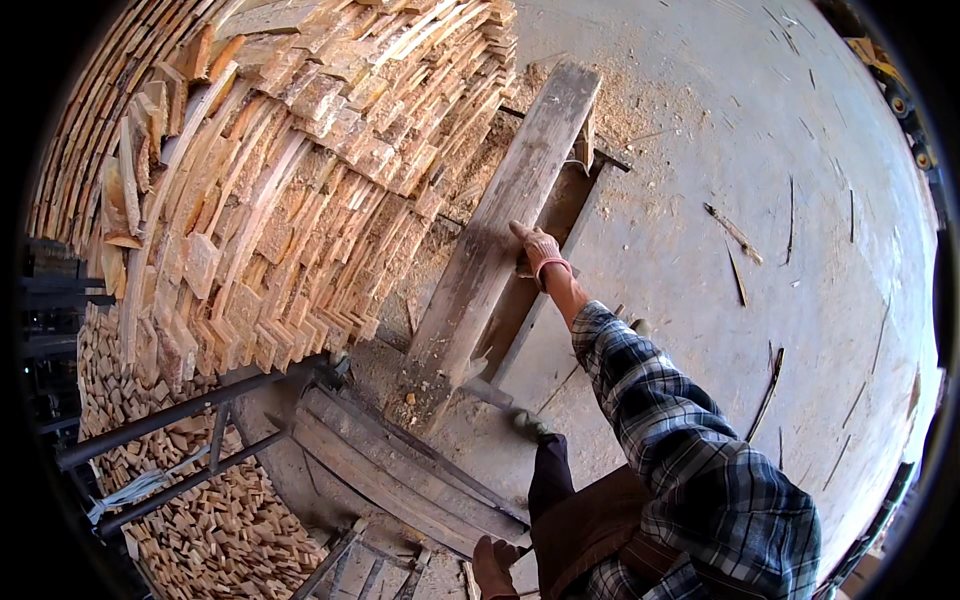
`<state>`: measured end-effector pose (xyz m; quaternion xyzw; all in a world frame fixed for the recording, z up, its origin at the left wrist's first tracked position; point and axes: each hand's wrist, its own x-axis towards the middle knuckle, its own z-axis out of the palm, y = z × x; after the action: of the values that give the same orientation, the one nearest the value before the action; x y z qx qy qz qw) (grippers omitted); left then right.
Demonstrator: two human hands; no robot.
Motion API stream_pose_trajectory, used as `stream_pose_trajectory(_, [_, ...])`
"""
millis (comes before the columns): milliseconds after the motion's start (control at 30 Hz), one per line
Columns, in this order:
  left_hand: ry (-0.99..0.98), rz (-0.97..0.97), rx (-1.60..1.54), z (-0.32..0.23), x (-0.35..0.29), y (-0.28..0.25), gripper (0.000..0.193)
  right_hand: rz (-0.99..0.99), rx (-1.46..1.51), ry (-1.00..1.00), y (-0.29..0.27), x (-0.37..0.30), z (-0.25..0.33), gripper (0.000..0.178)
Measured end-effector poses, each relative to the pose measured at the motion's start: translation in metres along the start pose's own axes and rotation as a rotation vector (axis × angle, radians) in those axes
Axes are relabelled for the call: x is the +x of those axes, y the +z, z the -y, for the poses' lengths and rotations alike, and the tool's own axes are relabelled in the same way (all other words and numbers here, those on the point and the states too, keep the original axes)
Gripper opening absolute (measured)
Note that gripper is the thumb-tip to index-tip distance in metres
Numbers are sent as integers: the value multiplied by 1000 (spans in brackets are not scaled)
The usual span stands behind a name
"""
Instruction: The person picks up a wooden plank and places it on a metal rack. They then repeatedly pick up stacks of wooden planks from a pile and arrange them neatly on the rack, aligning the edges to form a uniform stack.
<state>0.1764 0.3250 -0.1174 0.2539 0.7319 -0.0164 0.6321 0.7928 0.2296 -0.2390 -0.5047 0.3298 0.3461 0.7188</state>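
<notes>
1. The concrete floor (pixel 760 330) takes up the whole space right of the long grey plank (pixel 495 235). It is dusted with sawdust near the plank's far end and littered with thin wood slivers farther right.
2. A tall stack of sawn boards (pixel 290 170) rises left of the plank, board ends facing out in stepped rows. Its nearest edge lies just beside the plank's left side.
3. A lower heap of short wood offcuts (pixel 200 520) sits below and left of the plank's near end, behind dark metal rails (pixel 180 425).
4. The long grey plank is weathered. It slants from its near end at lower centre up to its far end at upper right. It rests on a dark metal frame (pixel 560 200) that shows under its right side.
5. Flat grey boards (pixel 400 480) lie stacked just below the plank's near end, running toward the lower right.
6. The person's right arm, in a plaid sleeve (pixel 690 460), reaches from the lower right toward the plank's middle.
7. The right hand (pixel 537 250), in a light work glove with a red cuff, is on the plank's right edge about halfway along. Its fingers look curled over that edge, gripping it, though the far side of the grip is hidden.
8. The left hand (pixel 492 568), also gloved, hangs low, well below the plank's near end and beside the flat boards. How its fingers are set cannot be told.
</notes>
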Motion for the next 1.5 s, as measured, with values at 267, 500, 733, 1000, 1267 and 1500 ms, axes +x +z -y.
stream_pose_trajectory(267, [765, 22, 490, -70, 13, 184, 54, 120, 84, -187, -47, 51, -10, 31])
stream_pose_trajectory(500, [769, 247, 1705, -110, -13, 435, 90, 459, 747, -181, -245, 67, -58, 18])
stream_pose_trajectory(733, [587, 239, 1427, -33, 7, 406, 66, 172, 553, 21, -273, -12, 28, 58])
stream_pose_trajectory(1000, [489, 383, 1233, -77, -225, 349, 56, 601, 564, -44, -290, -206, 184, 53])
stream_pose_trajectory(1267, [476, 337, 1447, -69, -282, 467, 49, 232, 503, -159, -394, -118, 294, 42])
stream_pose_trajectory(1500, [534, 404, 1582, -101, -290, 586, 68, 422, 508, -200, -433, -80, 396, 41])
